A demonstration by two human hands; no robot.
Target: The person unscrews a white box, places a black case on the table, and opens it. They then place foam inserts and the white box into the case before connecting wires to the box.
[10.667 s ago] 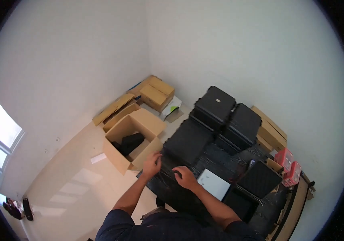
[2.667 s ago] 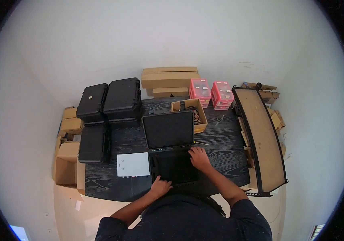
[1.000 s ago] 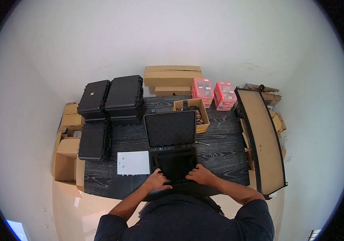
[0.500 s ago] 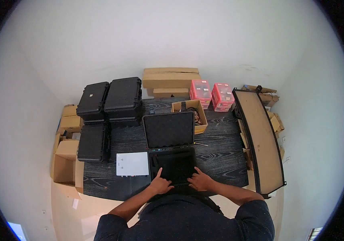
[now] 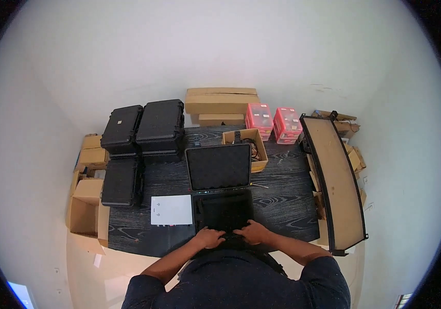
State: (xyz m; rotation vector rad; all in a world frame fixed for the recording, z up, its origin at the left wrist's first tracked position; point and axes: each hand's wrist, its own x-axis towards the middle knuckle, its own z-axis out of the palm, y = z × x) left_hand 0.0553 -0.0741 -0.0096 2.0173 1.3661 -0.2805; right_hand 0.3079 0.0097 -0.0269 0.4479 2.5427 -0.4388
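Observation:
A black hard case lies open at the near middle of the dark table, its foam-lined lid (image 5: 219, 167) tilted up behind its base (image 5: 225, 208). My left hand (image 5: 210, 238) rests at the near left part of the base, fingers bent inward along the edge. At the near right part of the base is my right hand (image 5: 252, 233), its fingers pointing toward the left one. Whether either hand grips anything is too small to tell. A white box-like panel (image 5: 171, 210) with small parts along its near edge lies left of the case.
Closed black cases (image 5: 159, 121) stand at the back left of the table (image 5: 282, 190). Behind the lid is a cardboard box (image 5: 259, 166) with cables. Red drawer units (image 5: 286, 123) stand back right. A framed brown panel (image 5: 333, 180) leans at the right, an open carton (image 5: 87, 211) at the left.
Both hands have drawn back toward the near edge of the case and closer together; their extended index fingers are now lowered. The view has shifted slightly.

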